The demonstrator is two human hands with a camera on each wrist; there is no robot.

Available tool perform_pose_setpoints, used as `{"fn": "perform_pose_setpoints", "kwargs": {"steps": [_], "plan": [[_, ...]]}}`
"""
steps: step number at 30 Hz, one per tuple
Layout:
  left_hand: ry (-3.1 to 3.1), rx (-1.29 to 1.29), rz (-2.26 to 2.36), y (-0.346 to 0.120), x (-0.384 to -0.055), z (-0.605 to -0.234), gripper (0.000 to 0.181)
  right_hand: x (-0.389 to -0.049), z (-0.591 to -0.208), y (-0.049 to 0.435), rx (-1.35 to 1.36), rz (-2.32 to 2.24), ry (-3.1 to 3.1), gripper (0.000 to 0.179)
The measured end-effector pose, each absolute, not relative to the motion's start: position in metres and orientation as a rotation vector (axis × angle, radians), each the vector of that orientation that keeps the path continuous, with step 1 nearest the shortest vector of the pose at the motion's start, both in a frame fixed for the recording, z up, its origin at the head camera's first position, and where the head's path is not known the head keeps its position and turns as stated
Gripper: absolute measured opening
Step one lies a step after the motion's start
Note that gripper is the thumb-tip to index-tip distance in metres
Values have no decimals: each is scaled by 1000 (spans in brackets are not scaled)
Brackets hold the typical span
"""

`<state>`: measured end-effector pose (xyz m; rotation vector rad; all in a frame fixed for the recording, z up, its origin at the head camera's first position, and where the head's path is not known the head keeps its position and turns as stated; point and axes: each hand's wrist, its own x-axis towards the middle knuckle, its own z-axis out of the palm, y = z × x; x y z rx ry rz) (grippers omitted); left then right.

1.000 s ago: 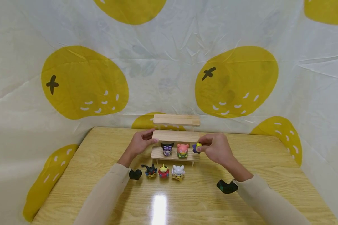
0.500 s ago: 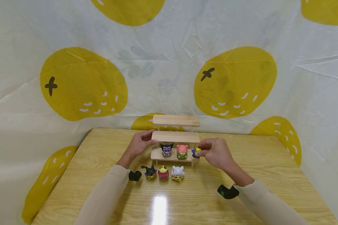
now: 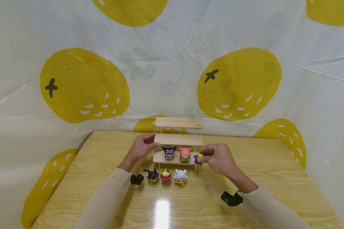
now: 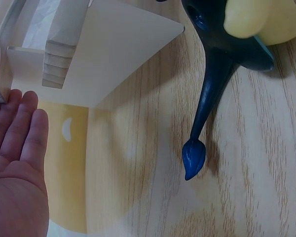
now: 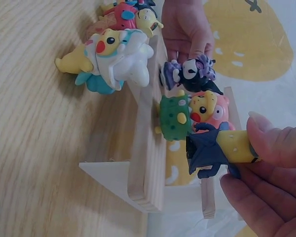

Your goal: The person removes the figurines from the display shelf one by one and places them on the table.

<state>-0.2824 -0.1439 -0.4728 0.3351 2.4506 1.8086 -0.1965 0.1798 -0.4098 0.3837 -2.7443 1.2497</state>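
Note:
My right hand (image 3: 220,156) pinches a small yellow toy figurine in dark blue (image 5: 209,150) between thumb and fingers. It is held upright at the right end of the lowest step of a three-tier wooden display stand (image 3: 178,139). In the right wrist view, a gap shows between the figurine's base and the board. My left hand (image 3: 140,147) holds the left end of the middle step, thumb at the front and fingers behind. On the lowest step stand a black-and-purple figurine (image 3: 169,153) and a pink-hooded figurine with a green body (image 3: 185,155).
In front of the stand, a row of figurines stands on the wooden table (image 3: 206,206): a black one with a long tail (image 3: 152,176), a red one with a yellow head (image 3: 166,176), and a white-hooded one (image 3: 181,177). A fruit-print curtain (image 3: 166,63) hangs behind.
My right hand has lowered the blue-and-yellow figurine slightly toward the lowest step, nearer its front. The left hand keeps its hold on the stand.

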Motion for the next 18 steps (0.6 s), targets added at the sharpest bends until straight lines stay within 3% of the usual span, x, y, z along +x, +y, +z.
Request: {"fn": "perform_pose_setpoints", "kwargs": {"steps": [18], "plan": [[2461, 343, 1808, -144, -282, -473, 64, -188, -419, 178, 408, 1250, -2751, 12]]}}
